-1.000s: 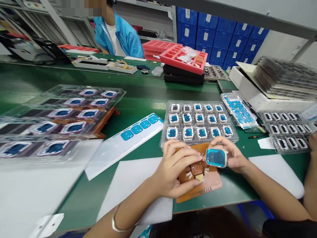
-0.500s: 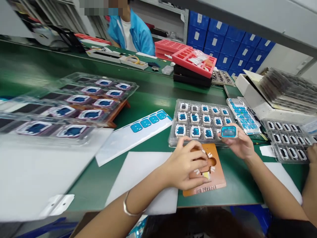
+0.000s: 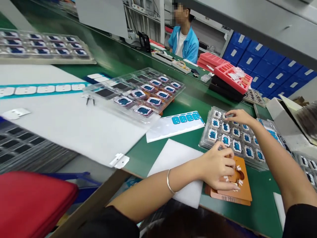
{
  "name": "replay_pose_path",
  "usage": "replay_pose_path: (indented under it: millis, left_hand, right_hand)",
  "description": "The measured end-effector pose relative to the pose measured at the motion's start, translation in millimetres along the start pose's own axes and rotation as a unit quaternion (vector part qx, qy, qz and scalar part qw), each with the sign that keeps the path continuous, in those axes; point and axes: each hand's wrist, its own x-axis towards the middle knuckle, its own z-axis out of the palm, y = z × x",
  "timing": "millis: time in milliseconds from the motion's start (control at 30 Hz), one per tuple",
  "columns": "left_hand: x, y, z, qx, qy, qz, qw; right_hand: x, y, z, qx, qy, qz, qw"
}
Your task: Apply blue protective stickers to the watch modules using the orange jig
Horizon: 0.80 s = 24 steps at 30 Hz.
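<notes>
Over an orange fixture plate with white tabs, my left hand lies with its fingers spread and bent; what is under the fingers is partly hidden. A silver bracelet circles that wrist. My right hand reaches to the back row of a clear tray of white-framed parts with blue faces. Its fingertips are pinched on a small white-framed part in that row. A white sheet with blue stickers lies left of the tray, and a white foam sheet is beside the plate.
Another clear tray of parts stands at centre left, overlapping a large white sheet. Red trays are stacked behind. A person in a blue jacket sits across the bench. A red seat is at lower left.
The view has swung left. My right hand has moved from beside the plate to the tray's back row, and the blue-faced part it held up is no longer visible in it.
</notes>
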Motion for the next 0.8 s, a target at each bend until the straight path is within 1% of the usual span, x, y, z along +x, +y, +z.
replay_pose_path:
  millis: [67,133,167,300,400,467,500,567,667,733,800]
  left_hand:
    - [0.0,1.5,1.6,0.0,0.004,0.002,1.0]
    - [0.1,2.9,2.1,-0.001,0.002,0.001,1.0]
    - [0.2,3.4,1.9,-0.003,-0.004,-0.001,1.0]
    - [0.6,3.9,0.7,-0.014,-0.038,-0.017,0.999]
    - [0.5,3.7,0.4,-0.016,-0.047,-0.023,0.998]
    - [0.2,3.8,0.3,-0.017,-0.053,-0.027,0.998]
    - [-0.1,4.0,0.1,-0.018,-0.055,-0.03,0.998]
    - [-0.5,4.8,-0.7,-0.016,-0.052,-0.034,0.998]
    - [-0.5,6.3,-2.8,-0.009,-0.048,-0.031,0.998]
    - [0.0,7.0,-3.9,-0.008,-0.054,-0.03,0.998]
    - [0.8,7.5,-4.4,-0.009,-0.061,-0.035,0.997]
  right_hand:
    - [11.6,-9.8,-4.1,-0.044,-0.004,-0.013,0.999]
    - [25.1,-27.2,-2.2,-0.072,-0.007,-0.047,0.996]
    - [32.7,-38.5,1.2,-0.079,-0.02,-0.07,0.994]
    - [64.8,-89.2,24.6,-0.085,-0.12,-0.156,0.977]
    - [82.5,-118.3,38.4,-0.092,-0.161,-0.171,0.968]
    - [89.0,-127.0,40.2,-0.102,-0.162,-0.157,0.969]
    - [90.7,-127.2,38.4,-0.109,-0.155,-0.146,0.971]
    - [91.0,-118.5,30.0,-0.127,-0.125,-0.109,0.978]
    - [82.9,-87.1,10.4,-0.161,-0.08,-0.027,0.983]
    - [71.1,-61.8,-1.2,-0.167,-0.083,0.011,0.982]
    - [55.5,-39.9,-8.3,-0.151,-0.108,0.013,0.983]
